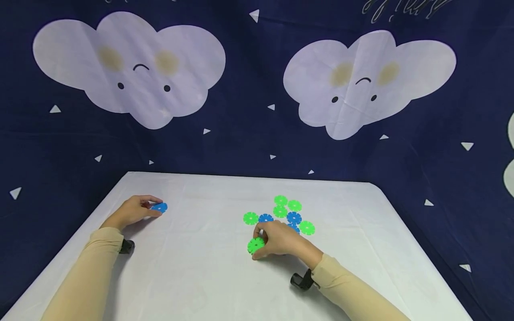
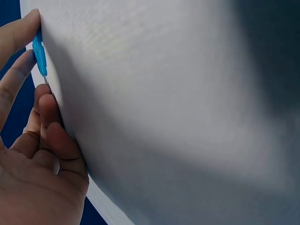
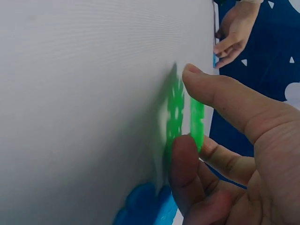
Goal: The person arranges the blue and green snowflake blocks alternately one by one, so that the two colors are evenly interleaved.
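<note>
At the table's left side, my left hand point(image 1: 132, 210) pinches a blue notched plastic disc point(image 1: 159, 207) between thumb and fingers. The left wrist view shows that blue disc point(image 2: 40, 55) edge-on at the fingertips, close to the white surface. My right hand point(image 1: 281, 240), near the middle, holds a green notched disc point(image 1: 255, 245) by its rim. Through the right wrist camera, two green shapes point(image 3: 176, 112) show edge-on by the fingers; which of them is gripped is hard to tell. Part of a blue disc point(image 1: 293, 228) is hidden behind the right hand.
Beyond the right hand lie several loose discs, among them a green disc point(image 1: 250, 218), a blue disc point(image 1: 294, 217) and another green disc point(image 1: 307, 228). They rest on a white table point(image 1: 192, 267). A dark blue cloth with clouds point(image 1: 241, 147) hangs behind the far edge.
</note>
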A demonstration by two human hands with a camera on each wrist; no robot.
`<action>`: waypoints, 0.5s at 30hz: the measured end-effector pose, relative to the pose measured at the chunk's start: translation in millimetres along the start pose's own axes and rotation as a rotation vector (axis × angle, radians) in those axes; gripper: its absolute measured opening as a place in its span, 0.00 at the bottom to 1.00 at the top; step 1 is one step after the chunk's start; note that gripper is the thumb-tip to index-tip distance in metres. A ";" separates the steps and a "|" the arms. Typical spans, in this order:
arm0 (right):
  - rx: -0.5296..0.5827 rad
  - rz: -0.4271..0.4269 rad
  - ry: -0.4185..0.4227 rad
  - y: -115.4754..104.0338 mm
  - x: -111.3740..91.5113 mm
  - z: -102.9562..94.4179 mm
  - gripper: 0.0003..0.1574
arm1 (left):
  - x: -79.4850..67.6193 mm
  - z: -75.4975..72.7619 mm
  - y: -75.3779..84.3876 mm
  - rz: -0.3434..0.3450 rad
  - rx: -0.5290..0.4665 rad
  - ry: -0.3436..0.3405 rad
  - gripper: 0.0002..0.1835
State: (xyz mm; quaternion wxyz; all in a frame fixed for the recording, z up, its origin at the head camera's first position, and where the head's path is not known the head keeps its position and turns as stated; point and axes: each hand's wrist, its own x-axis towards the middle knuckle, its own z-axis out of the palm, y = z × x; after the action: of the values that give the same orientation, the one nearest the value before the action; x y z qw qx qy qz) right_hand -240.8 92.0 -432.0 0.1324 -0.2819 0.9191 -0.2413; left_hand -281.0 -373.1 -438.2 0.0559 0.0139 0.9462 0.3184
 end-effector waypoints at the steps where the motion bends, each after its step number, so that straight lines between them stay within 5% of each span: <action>1: -0.009 -0.003 0.006 -0.9 2.5 -0.2 0.30 | -0.1 0.4 0.3 0.003 0.000 0.003 0.32; 15: -0.021 0.011 0.085 -36.0 59.5 -3.2 0.32 | 2.5 9.0 7.4 0.057 0.003 -0.009 0.29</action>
State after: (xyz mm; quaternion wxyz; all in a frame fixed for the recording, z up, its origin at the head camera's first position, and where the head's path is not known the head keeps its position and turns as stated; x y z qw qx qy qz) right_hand -273.6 32.4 -417.0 0.0918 -0.2677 0.9279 -0.2428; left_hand -282.5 -361.5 -441.1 0.0512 0.0422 0.9456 0.3185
